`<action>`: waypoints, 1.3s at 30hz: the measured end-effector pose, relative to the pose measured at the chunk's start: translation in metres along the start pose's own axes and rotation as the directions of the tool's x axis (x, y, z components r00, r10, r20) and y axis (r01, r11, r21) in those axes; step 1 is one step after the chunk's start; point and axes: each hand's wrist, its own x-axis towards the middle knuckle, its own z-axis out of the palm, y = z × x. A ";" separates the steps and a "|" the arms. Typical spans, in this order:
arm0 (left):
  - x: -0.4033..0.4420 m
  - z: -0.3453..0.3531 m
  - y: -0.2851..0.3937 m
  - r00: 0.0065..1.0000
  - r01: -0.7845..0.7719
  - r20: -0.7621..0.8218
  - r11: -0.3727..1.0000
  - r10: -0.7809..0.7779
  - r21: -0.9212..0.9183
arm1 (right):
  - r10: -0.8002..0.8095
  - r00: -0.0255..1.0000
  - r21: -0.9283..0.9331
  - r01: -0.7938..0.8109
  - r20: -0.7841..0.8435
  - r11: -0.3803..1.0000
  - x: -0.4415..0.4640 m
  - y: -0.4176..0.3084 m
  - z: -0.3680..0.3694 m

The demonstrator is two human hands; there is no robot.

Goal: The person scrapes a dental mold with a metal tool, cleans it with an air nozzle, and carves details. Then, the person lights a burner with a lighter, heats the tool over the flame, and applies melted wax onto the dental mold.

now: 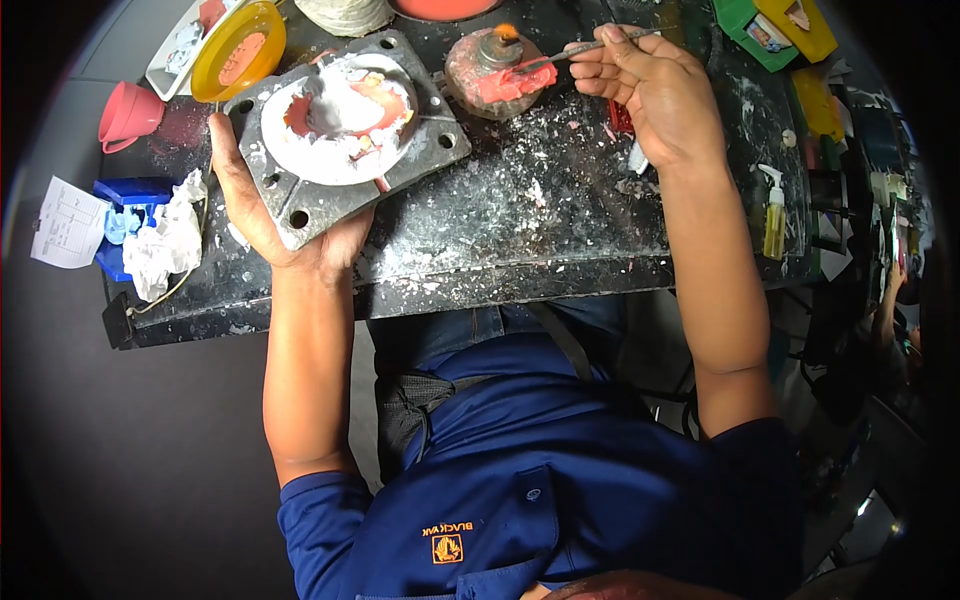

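My left hand point(252, 212) grips a square metal denture flask point(420, 165) from below, tilted above the bench. White plaster point(300, 160) fills its round middle, with pink wax point(385, 112) around a hollow. In my right hand point(668, 95) a thin metal wax spatula point(590, 46) is pinched between thumb and fingers. Its tip meets a soft piece of pink wax point(518, 82) beside the burner's neck. The glass spirit burner point(465, 75) stands right of the flask, and an orange flame point(507, 32) burns at its top.
Plaster bits litter the dark bench point(500, 220). At left are a pink cup point(130, 115), a yellow bowl point(268, 35), crumpled white paper point(165, 245) and a blue box point(135, 188). A spray bottle point(774, 215) and a green tray point(738, 35) stand at right.
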 end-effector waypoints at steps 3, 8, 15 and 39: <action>0.000 0.000 -0.001 1.000 -0.015 -0.012 1.000 0.015 0.008 | -0.062 0.998 -0.017 0.062 -0.008 0.998 0.002 0.003 0.000; -0.001 0.002 0.000 1.000 0.004 -0.021 1.000 -0.004 -0.020 | -0.093 0.994 -0.009 0.093 0.052 0.996 0.002 0.004 -0.001; -0.002 0.004 -0.001 0.999 -0.010 -0.051 1.000 0.009 -0.024 | -0.022 1.000 -0.063 0.021 -0.017 0.998 -0.002 0.002 0.003; 0.000 0.001 0.000 0.999 -0.014 -0.032 1.000 0.014 0.009 | -0.126 0.992 -0.076 0.123 -0.032 0.989 -0.003 -0.003 0.001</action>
